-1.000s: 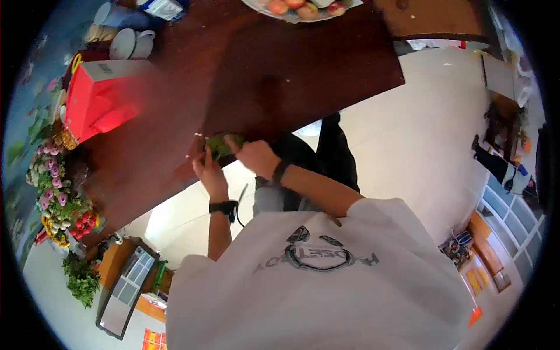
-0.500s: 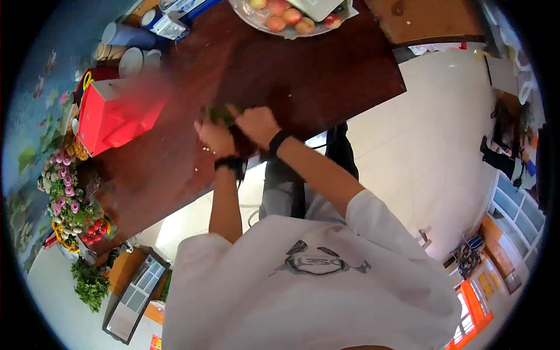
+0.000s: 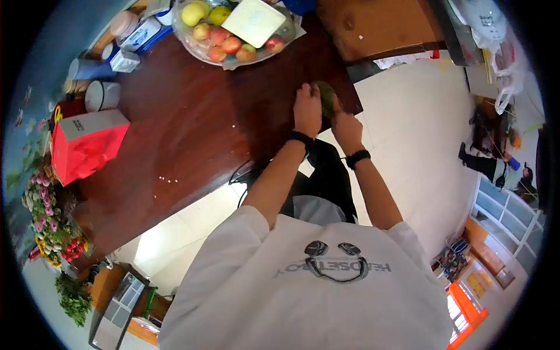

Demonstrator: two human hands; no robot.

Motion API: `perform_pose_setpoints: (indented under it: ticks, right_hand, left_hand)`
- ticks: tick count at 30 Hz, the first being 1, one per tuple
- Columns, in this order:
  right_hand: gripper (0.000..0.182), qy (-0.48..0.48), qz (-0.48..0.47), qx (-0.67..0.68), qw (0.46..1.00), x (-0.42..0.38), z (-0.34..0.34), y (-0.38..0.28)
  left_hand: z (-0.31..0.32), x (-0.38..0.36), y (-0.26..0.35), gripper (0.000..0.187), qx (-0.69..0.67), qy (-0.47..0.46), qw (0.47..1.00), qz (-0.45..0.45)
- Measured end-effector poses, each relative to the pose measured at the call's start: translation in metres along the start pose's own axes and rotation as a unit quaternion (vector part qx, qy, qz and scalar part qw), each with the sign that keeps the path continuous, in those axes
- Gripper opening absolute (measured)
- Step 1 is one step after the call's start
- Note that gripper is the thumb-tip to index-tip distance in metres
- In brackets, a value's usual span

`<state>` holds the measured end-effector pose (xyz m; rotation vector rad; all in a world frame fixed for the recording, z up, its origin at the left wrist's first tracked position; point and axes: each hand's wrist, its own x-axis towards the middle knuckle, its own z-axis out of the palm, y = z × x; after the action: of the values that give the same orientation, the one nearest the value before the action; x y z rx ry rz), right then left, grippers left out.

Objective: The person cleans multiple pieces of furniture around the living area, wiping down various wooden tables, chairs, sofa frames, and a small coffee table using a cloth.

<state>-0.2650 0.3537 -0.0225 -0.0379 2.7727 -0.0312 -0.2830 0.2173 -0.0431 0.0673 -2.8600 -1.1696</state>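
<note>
Over the right end of the brown table [image 3: 192, 116], a dark green, rounded thing [image 3: 326, 98] is between my two hands; its kind is not clear. My left hand [image 3: 307, 112] grips its left side, with the fingers curled at its edge. My right hand [image 3: 348, 129] closes on its lower right side, one finger lying along it. Both wrists wear black bands. The fingers hide part of the green thing.
A plastic-lined fruit tray [image 3: 224, 65], with a pale square box [image 3: 254, 22] on top, stands at the back. At left are a red box [image 3: 87, 146], a white mug [image 3: 102, 95] and flowers [image 3: 46, 204]. Small white bits [image 3: 168, 180] lie near the front edge.
Both hands and the green thing have moved right along the table, toward its right end. The camera view has shifted too, bringing more of the fruit tray into sight.
</note>
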Motion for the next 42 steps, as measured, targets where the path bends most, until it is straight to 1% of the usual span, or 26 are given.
perform_pose_setpoints:
  ticks: [1,4,5,7,9,14,18,20,22,23,24,25,27,28,29,30,31,32,33,35,36,37,38,40,41,42]
  right_hand:
    - [0.066,-0.01,0.021,0.011,1.0,-0.012,0.0,-0.003]
    - [0.07,-0.003,0.061,0.059,0.996,-0.04,0.002,-0.03]
    - [0.07,-0.008,0.052,0.059,0.997,-0.051,0.008,-0.043]
    - [0.073,-0.028,-0.017,0.048,0.998,-0.069,0.023,-0.07]
    - [0.074,-0.046,-0.082,0.04,0.995,-0.086,0.03,-0.12]
    - [0.076,-0.122,-0.295,0.043,0.947,-0.137,0.051,-0.298]
    - [0.075,-0.131,-0.438,0.024,0.889,-0.181,0.08,-0.394]
    - [0.067,-0.129,-0.446,0.097,0.88,-0.192,0.096,-0.418]
    - [0.058,-0.084,-0.455,0.117,0.879,-0.186,0.101,-0.422]
    - [0.056,-0.051,-0.466,0.115,0.876,-0.174,0.093,-0.417]
    - [0.053,-0.057,-0.429,0.083,0.898,-0.157,0.072,-0.409]
    - [0.05,-0.061,-0.394,0.053,0.916,-0.135,0.051,-0.398]
    - [0.034,-0.016,-0.317,0.039,0.948,-0.084,0.038,-0.359]
    - [0.019,-0.036,-0.279,0.021,0.959,-0.059,0.027,-0.335]
    - [0.015,-0.039,-0.228,-0.01,0.973,-0.043,0.0,-0.314]
    - [0.016,-0.043,-0.165,-0.007,0.985,-0.029,-0.009,-0.293]
    - [0.018,-0.048,-0.099,-0.003,0.994,-0.019,-0.014,-0.27]
    - [0.025,-0.027,-0.08,0.008,0.996,-0.01,0.001,-0.236]
    - [0.048,-0.002,-0.061,0.018,0.998,-0.001,0.016,-0.208]
    - [0.053,0.008,-0.013,0.04,0.999,-0.016,0.007,-0.186]
    - [0.058,0.018,0.033,0.066,0.997,-0.025,0.001,-0.177]
    - [0.058,0.019,0.034,0.062,0.997,-0.032,0.003,-0.171]
    - [0.068,-0.011,0.068,0.1,0.993,-0.042,0.012,-0.167]
    - [0.081,-0.014,0.093,0.183,0.979,-0.062,0.024,-0.178]
    - [0.065,0.047,0.101,0.207,0.972,-0.062,0.035,-0.193]
    - [0.064,0.028,0.098,0.265,0.959,-0.053,0.037,-0.201]
  left_hand:
    - [-0.017,-0.007,0.003,0.032,0.001,0.006,1.0,-0.005]
    - [-0.039,-0.027,-0.02,0.031,-0.094,-0.195,0.972,-0.087]
    - [-0.046,-0.044,-0.04,0.031,-0.093,-0.191,0.972,-0.096]
    - [-0.076,-0.079,-0.084,0.03,-0.005,-0.103,0.991,0.089]
    - [-0.122,-0.104,-0.128,0.035,-0.001,-0.142,0.99,0.004]
    - [-0.25,-0.228,-0.237,0.046,0.087,0.028,0.983,-0.161]
    - [-0.3,-0.334,-0.271,0.048,0.098,0.145,0.954,-0.241]
    - [-0.3,-0.324,-0.27,0.046,0.078,0.183,0.951,-0.238]
    - [-0.292,-0.301,-0.258,0.039,0.063,0.256,0.872,-0.414]
    - [-0.277,-0.291,-0.274,0.038,0.052,0.281,0.885,-0.368]
    - [-0.26,-0.276,-0.291,0.038,0.044,0.307,0.894,-0.324]
    - [-0.25,-0.236,-0.282,0.041,0.052,0.267,0.881,-0.387]
    - [-0.239,-0.151,-0.256,0.033,0.042,0.221,0.932,-0.284]
    - [-0.227,-0.11,-0.244,0.032,0.03,0.207,0.949,-0.237]
    - [-0.216,-0.074,-0.228,0.031,-0.006,0.172,0.961,-0.218]
    - [-0.206,-0.047,-0.211,0.028,-0.011,0.125,0.983,-0.134]
    - [-0.176,-0.023,-0.207,0.025,0.041,0.145,0.986,-0.069]
    - [-0.154,-0.006,-0.187,0.024,0.036,0.114,0.99,-0.073]
    - [-0.136,0.008,-0.164,0.024,0.029,0.086,0.993,-0.075]
    - [-0.129,0.016,-0.11,0.022,-0.225,0.025,0.947,-0.226]
    - [-0.118,0.004,-0.101,0.021,-0.096,0.013,0.99,-0.106]
    - [-0.108,-0.009,-0.097,0.021,0.039,-0.001,0.999,0.014]
    - [-0.098,-0.013,-0.097,0.02,0.087,-0.054,0.994,0.046]
    - [-0.101,-0.012,-0.105,0.02,0.045,-0.064,0.995,0.058]
    - [-0.103,-0.006,-0.11,0.021,0.002,-0.07,0.995,0.071]
    - [-0.106,-0.002,-0.115,0.021,0.0,-0.069,0.995,0.071]
